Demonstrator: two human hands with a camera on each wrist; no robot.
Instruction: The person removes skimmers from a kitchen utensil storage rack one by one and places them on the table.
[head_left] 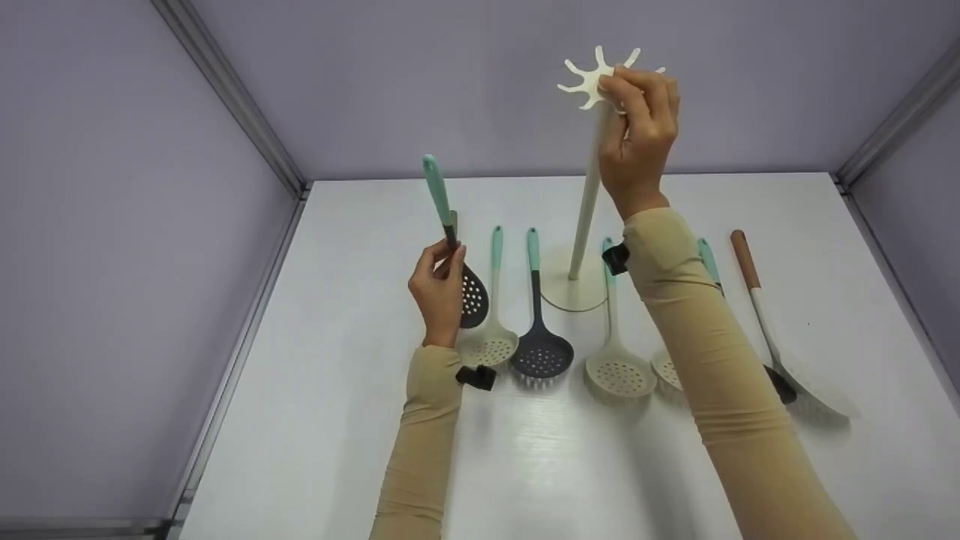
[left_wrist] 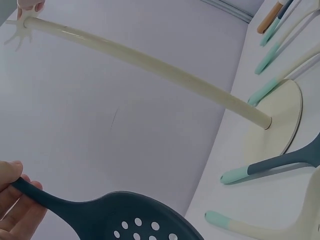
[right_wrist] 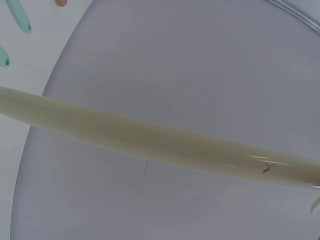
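Got my left hand (head_left: 439, 289) pinching the dark slotted spoon (head_left: 471, 298) by its neck, handle up and clear of the table (head_left: 337, 420), while my right hand (head_left: 637, 139) fingers pinch the rack's hook crown (head_left: 592, 79) to steady it.

Both arms wear close-fitting tan sleeves that run from the wrist to beyond the frame edge. A small black camera unit is mounted at each wrist: left unit (head_left: 475, 376), right unit (head_left: 616, 258). The left hand (head_left: 439, 289) and right hand (head_left: 637, 135) are bare, without gloves.

A white table (head_left: 345, 420) bears the stand's round base (head_left: 559, 289) and six utensils.
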